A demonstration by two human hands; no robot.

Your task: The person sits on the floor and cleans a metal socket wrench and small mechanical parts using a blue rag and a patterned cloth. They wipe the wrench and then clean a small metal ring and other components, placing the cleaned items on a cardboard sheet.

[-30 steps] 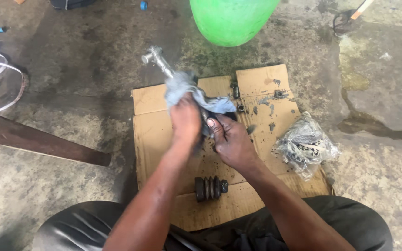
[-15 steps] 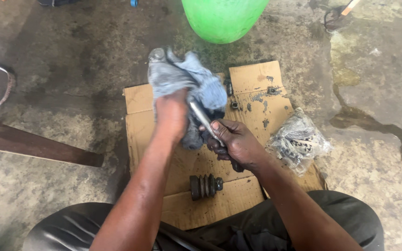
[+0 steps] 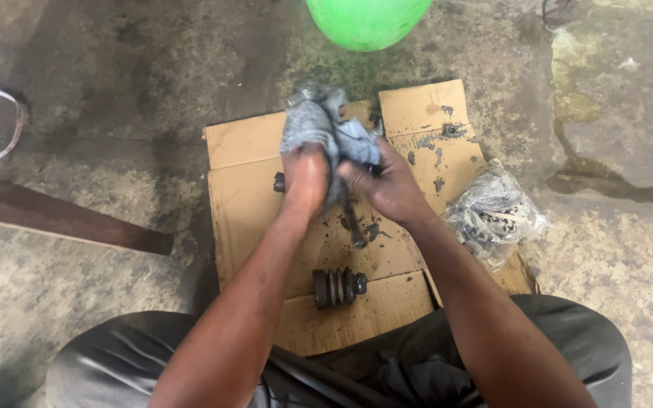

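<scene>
Over a flattened cardboard sheet (image 3: pixel 247 196), both my hands work a grey-blue rag (image 3: pixel 315 121). My left hand (image 3: pixel 305 180) grips the rag from the left, bunched around something I cannot see clearly. My right hand (image 3: pixel 387 185) holds the rag's other side and a thin dark metal rod (image 3: pixel 351 223) that hangs down toward the cardboard. A dark end of a part (image 3: pixel 279 182) pokes out left of my left hand. A ribbed black metal part (image 3: pixel 335 287) lies on the cardboard nearer my knees, untouched.
A crumpled clear plastic bag (image 3: pixel 495 215) with dark pieces sits on the cardboard's right edge. A green round tub (image 3: pixel 364 19) stands at the top. A dark wooden plank (image 3: pixel 54 215) lies left. A wet patch (image 3: pixel 614 189) marks the concrete at right.
My hands have drawn together and the rag is bunched tighter between them. The rod, angled upward half a second ago, now points down. The view has shifted slightly.
</scene>
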